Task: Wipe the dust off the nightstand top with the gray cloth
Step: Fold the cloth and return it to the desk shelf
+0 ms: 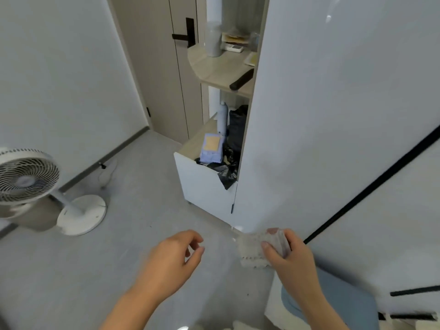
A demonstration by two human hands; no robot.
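Gray cloth sits bunched at 5 o'clock, gripped by the right hand, with the empty, loosely curled left hand at its 9 o'clock; the likeliest nightstand, a cluttered low cabinet, lies toward 12 o'clock.

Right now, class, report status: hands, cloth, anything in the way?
Right hand grips crumpled gray textured cloth. Left hand loosely curled, holding nothing. Nightstand top not identifiable in view. White pedestal fan stands left, apart from hands.
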